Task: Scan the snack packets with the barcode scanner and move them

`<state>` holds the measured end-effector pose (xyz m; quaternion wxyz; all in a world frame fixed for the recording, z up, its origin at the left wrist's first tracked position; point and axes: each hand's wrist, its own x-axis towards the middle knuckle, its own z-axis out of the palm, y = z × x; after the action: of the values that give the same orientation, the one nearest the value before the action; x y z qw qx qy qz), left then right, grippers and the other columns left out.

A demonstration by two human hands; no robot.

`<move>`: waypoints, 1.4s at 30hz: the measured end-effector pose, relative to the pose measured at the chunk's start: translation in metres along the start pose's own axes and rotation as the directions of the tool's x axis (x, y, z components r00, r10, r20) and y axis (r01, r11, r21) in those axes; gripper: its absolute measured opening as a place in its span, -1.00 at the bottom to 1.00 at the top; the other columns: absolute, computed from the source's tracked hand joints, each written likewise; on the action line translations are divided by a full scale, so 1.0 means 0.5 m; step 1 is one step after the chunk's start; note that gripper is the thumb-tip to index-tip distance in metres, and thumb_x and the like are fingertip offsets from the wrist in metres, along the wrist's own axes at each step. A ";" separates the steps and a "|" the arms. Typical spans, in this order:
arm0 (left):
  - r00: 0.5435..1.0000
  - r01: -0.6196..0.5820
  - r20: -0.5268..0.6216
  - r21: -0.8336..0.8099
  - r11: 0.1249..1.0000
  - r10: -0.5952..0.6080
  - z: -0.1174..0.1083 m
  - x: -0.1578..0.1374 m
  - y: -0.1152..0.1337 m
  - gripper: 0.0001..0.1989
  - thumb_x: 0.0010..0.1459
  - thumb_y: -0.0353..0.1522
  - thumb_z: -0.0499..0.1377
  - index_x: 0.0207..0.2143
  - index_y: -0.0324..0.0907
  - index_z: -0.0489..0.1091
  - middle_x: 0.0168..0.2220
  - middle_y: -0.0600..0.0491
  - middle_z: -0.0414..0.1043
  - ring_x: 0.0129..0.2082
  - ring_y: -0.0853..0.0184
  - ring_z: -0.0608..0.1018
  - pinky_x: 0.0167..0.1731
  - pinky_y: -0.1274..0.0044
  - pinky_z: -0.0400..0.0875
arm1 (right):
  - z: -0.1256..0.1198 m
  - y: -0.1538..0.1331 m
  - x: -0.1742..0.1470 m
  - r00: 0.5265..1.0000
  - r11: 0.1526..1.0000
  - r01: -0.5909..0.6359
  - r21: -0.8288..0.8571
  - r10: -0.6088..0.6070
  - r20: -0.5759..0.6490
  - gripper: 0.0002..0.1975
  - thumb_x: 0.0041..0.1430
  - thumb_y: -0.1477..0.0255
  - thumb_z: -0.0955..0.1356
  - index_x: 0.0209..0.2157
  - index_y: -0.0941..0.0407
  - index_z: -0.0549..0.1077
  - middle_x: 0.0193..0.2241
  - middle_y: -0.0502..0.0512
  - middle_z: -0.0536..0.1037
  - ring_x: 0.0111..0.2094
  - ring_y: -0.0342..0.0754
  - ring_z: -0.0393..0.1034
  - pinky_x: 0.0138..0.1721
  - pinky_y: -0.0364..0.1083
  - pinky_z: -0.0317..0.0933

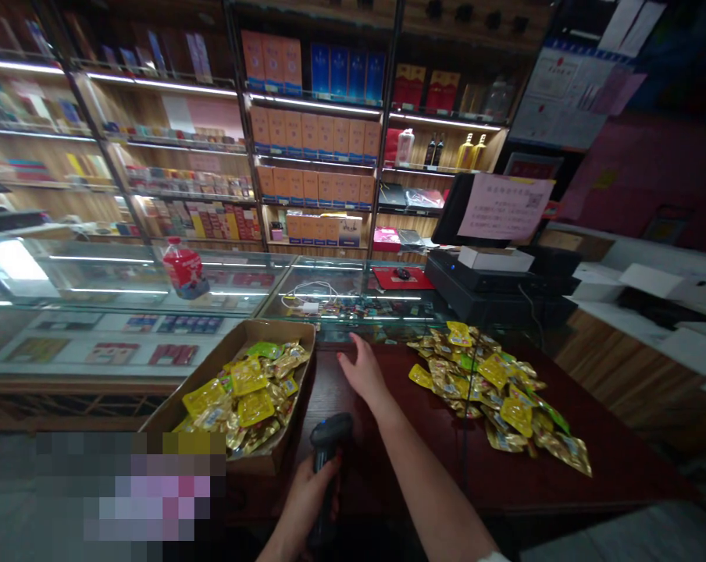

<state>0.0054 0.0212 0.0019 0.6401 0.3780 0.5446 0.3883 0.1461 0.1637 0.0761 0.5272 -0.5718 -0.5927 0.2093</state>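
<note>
My left hand [309, 488] is closed around the grip of a dark handheld barcode scanner [331, 429], low over the front of the dark red table. Stretched forward over the table, my right hand [361, 368] is open, thumb and forefinger apart, with nothing seen in it. On its left stands a shallow cardboard box [309, 336] filled with small gold, yellow and green snack packets [251, 378]. A loose pile of similar packets [493, 382] lies on the table to its right, apart from the hand.
Behind the table stands a glass display counter [259, 269] with a red-labelled bottle [186, 269], a white cable [309, 297] and a mouse [403, 274] on it. A monitor [450, 211] with a paper sign stands at right. Shelves of boxed goods line the back wall.
</note>
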 end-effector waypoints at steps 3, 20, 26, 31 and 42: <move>0.999 -0.020 0.029 0.004 1.000 0.020 0.000 0.000 -0.005 -0.48 -0.18 0.08 0.30 -0.43 -0.17 0.31 -0.72 0.17 0.33 -0.82 0.40 0.35 -0.84 0.60 0.21 | -0.114 0.119 -0.027 0.953 0.831 -0.235 -0.504 0.097 -0.285 -0.35 0.10 0.37 0.37 0.21 0.32 0.28 0.26 0.59 0.19 0.31 0.45 -0.04 0.20 0.47 -0.21; 0.999 -0.031 0.040 0.006 1.000 0.031 0.007 -0.006 -0.003 -0.39 -0.22 0.10 0.31 -0.31 -0.18 0.32 -0.70 0.20 0.32 -0.82 0.42 0.33 -0.84 0.61 0.18 | -0.174 0.196 -0.109 0.850 0.897 -0.396 0.194 0.438 -0.291 -0.40 -0.10 0.04 0.43 -0.13 0.20 0.52 -0.19 0.26 0.62 -0.13 0.19 0.51 -0.10 0.03 0.32; 0.989 -0.134 0.085 0.133 0.982 0.123 0.011 -0.060 0.032 -0.55 -0.05 -0.01 0.29 -0.35 -0.18 0.32 -0.73 0.21 0.27 -0.80 0.44 0.31 -0.80 0.63 0.19 | -0.105 0.186 -0.167 0.823 0.844 -0.395 0.363 0.501 -0.267 -0.40 -0.01 -0.09 0.31 -0.26 0.17 0.56 -0.35 0.18 0.66 -0.25 0.16 0.55 -0.24 -0.01 0.36; 0.963 -0.234 0.199 0.276 0.932 0.183 0.018 -0.092 0.064 -0.69 0.06 -0.19 0.25 -0.26 -0.22 0.38 -0.69 0.21 0.29 -0.77 0.44 0.34 -0.77 0.64 0.18 | -0.101 0.190 -0.180 0.840 0.826 -0.361 0.434 0.490 -0.235 -0.33 -0.01 -0.06 0.33 -0.07 0.19 0.54 -0.15 0.22 0.64 -0.08 0.15 0.51 -0.08 0.00 0.33; 0.955 -0.226 0.251 0.277 0.934 0.157 0.031 -0.096 0.070 -0.79 0.07 -0.25 0.25 -0.33 -0.20 0.38 -0.69 0.24 0.23 -0.77 0.47 0.30 -0.77 0.66 0.16 | -0.106 0.174 -0.186 0.857 0.736 -0.308 0.603 0.490 -0.161 -0.42 0.10 -0.08 0.31 -0.02 0.04 0.46 -0.04 0.14 0.60 -0.08 0.01 0.51 -0.12 -0.01 0.41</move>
<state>0.0127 -0.0088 0.0549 0.5909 0.5646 0.4818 0.3161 0.2120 0.0840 -0.0151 0.6982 -0.5331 -0.2766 0.3898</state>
